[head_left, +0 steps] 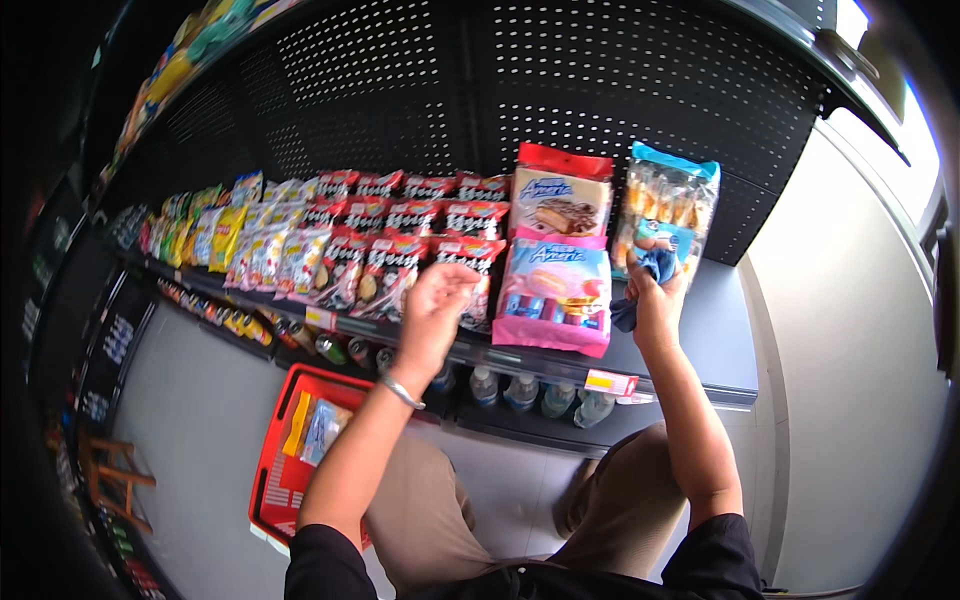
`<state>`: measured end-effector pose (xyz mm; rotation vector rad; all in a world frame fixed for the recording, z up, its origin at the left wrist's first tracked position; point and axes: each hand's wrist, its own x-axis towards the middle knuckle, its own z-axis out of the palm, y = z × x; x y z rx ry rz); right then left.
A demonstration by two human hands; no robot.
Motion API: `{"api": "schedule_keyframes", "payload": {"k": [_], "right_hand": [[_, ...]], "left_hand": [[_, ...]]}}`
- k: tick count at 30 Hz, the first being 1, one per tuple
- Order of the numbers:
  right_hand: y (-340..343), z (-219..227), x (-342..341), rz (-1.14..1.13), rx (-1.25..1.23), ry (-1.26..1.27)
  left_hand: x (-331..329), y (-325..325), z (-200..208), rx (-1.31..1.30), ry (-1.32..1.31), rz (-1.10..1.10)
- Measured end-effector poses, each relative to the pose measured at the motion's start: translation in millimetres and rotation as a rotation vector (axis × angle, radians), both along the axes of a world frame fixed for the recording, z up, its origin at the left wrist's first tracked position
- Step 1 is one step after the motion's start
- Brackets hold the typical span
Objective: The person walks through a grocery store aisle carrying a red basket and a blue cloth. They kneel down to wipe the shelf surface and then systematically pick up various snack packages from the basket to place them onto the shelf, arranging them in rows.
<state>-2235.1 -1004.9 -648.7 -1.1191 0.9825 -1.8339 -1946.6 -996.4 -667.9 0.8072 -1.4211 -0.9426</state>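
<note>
My right hand (655,305) is closed around a bunched dark blue cloth (658,265), part of which hangs out beside the palm. It is right in front of a clear snack bag (676,185) with a light-blue top, standing at the shelf's right end. My left hand (436,300) is loosely curled with nothing visible in it, in front of the red-and-black snack bags (385,262). Between my hands, a pink snack bag (553,290) stands before a red-topped one (562,190).
The dark shelf (715,330) carries rows of small bags toward the left, backed by a perforated panel (640,80). Bottles (521,390) and cans stand below. A red basket (275,470) with a few packets sits on the floor by my left arm. A wooden stool (118,480) is far left.
</note>
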Motion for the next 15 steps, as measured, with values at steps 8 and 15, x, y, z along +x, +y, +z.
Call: {"api": "schedule_keyframes", "payload": {"k": [8,15], "right_hand": [[-34.6,-97.8,-54.4,-0.078,0.307,0.384],[-37.2,-96.8,-36.1,0.183,0.527,0.237]], "left_hand": [[-66.8,-42.5,-84.0,-0.08,-0.649,0.339],[-73.0,-59.8,-93.5,0.088,-0.65,0.375]]}}
